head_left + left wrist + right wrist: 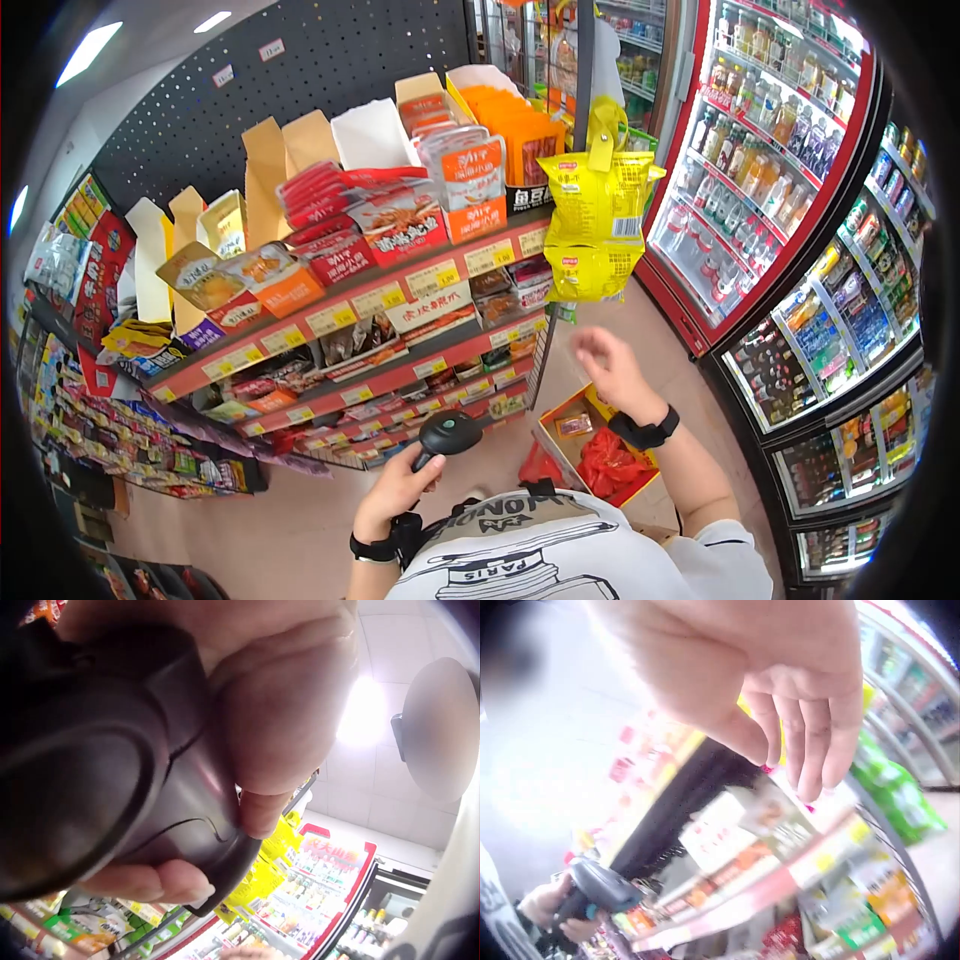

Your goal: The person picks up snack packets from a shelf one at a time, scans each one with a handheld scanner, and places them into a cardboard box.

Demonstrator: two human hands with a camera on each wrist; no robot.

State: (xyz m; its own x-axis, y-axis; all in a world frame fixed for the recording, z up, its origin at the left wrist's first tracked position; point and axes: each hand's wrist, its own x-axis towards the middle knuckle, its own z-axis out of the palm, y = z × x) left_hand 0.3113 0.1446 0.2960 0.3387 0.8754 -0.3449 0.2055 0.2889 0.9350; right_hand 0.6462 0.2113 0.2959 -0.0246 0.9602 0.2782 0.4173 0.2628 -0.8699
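A left hand [400, 488] grips a black handheld scanner [449, 434] at the frame's lower centre; likely stiff, light plastic, it seems best held by its handle. The right hand [612, 372], fingers loose, holds nothing, right of centre.

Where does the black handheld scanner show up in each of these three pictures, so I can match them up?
Head view: the black handheld scanner is below the middle, slightly left of centre.
Left wrist view: it fills much of the left side, very close.
Right wrist view: it is small, at lower left.
Shared landmark: the left hand gripping it, visible in all three.
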